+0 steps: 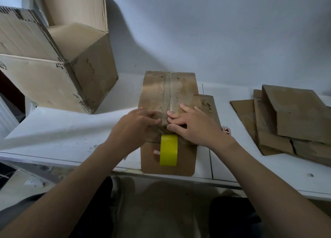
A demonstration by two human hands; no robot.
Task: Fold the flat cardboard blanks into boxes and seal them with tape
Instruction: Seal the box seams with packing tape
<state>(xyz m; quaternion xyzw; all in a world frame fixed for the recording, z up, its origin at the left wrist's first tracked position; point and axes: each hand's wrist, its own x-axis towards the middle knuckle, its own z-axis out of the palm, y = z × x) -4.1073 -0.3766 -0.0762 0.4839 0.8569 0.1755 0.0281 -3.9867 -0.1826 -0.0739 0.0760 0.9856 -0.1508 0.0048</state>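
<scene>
Pressing with both hands, neither closed round anything: left hand (138,124) with fingers laid, slightly bent, on the near left part of the top of the small cardboard box (154,94); right hand (193,124) spread flat just across the middle, thumb along the near edge. Fingertips of the 2 hands almost meeting over the taped centre seam (167,94) running down the top, away from the body.

Box in the middle of the white bench (62,130), closed, upright, worn and scuffed. Just in front of it, standing on edge, a yellow tape roll (168,150), resting on 1 flat cardboard blank (184,162) reaching the near rim of the bench. Off to the right, well apart, a loose stack of flat blanks (286,123); at the far left, a large open carton (53,76).

Judged by look: light and hollow, stiff along the creases yet easy to dent across the flaps, so press with flat fingers, not points. Probably smoothing tape at the near end, with this face close to sealed. To lift or turn, take hold at opposite side walls near the corners, never by the taped flaps. Dry cardboard, little risk of slipping. Torn old surface likely a poor bite for tape, so rub firmly.
</scene>
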